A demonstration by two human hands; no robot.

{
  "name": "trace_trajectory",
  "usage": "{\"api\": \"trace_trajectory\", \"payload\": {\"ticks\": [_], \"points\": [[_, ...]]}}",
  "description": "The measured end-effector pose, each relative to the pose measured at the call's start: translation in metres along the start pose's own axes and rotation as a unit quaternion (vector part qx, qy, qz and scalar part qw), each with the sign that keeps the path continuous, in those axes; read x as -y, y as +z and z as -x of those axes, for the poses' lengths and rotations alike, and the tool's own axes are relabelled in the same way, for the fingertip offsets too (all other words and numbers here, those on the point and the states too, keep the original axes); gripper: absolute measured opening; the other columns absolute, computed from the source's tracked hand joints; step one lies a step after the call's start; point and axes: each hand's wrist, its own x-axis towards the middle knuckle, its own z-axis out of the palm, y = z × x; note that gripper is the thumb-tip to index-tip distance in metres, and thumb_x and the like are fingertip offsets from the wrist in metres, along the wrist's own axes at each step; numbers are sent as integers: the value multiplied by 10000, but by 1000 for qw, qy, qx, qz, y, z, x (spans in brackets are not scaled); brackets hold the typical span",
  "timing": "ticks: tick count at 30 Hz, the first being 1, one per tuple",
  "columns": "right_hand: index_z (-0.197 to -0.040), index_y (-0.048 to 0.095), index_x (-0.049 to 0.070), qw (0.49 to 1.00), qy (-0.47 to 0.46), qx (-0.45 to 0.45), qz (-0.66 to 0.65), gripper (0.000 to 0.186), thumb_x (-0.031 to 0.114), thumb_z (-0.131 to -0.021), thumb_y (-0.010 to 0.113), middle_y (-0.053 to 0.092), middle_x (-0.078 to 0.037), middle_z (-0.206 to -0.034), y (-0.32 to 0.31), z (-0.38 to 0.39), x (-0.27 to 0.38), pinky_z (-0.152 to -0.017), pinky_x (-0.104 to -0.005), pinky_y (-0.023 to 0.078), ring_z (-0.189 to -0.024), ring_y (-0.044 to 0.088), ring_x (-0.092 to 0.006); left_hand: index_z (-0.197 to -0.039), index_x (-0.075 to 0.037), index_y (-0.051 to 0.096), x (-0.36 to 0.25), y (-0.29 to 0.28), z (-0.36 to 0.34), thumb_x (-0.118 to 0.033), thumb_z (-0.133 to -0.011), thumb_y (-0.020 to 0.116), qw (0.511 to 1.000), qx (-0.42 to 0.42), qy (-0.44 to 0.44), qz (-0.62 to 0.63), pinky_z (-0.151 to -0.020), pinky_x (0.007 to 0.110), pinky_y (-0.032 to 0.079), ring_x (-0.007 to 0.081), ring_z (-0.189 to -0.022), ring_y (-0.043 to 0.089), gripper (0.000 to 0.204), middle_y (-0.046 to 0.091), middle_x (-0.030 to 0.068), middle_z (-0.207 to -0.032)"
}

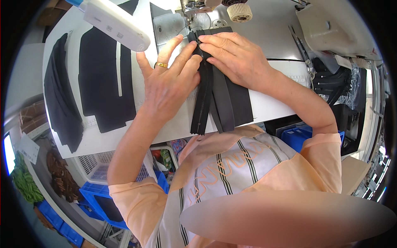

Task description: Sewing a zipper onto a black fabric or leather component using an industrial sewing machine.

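A long black zipper [202,99] lies along a dark fabric piece [241,101], its upper end close to the sewing machine's needle area [191,20]. My left hand [165,78], with a gold ring, is spread open; its fingertips rest against the zipper's left edge. From the other side, my right hand [237,58] is closed on the zipper's upper part, fingers together and thumb lower down. Both hands sit just in front of the needle area. The zipper's lower end and a loose fabric strip [223,103] hang toward my body over the table's front edge.
Two dark cut fabric pieces [105,78] [62,95] lie on the white table [165,128] at left. A white device [118,25] overhangs them. Black zippers [331,80] lie at right beside scissors [302,49]. Below are a white basket [97,165] and blue crates [103,202].
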Motion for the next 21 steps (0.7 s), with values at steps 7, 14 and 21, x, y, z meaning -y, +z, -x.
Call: {"api": "trace_trajectory", "payload": {"ticks": [7,14,21], "points": [[-1057,657,49,1000,5,4,-3,268,165,-821,711,648,-51,-1144,-1,0,2,-840,-303,512,-1011,589,-207,-946,-155,617,-3,3,-1,-126,-749,706,1000,-11,-8,-7,-987,577,225,174,-1222,531,217,660,-48,-1162],[-1073,650,49,998,14,11,-54,262,157,-839,691,649,-66,-1116,0,-1,-7,-889,-337,489,-1019,582,-242,-1031,-115,658,19,12,-9,-48,-818,621,998,-16,-16,62,-950,524,266,192,-1110,568,226,655,-50,-1115],[-977,642,-33,984,-100,23,-148,347,172,-703,702,640,-171,-1016,-24,20,96,-850,-398,531,-985,625,-319,-1141,-178,684,19,10,-9,-188,-950,568,998,32,-28,38,-1040,676,172,196,-1195,539,223,651,-70,-1180]]}}
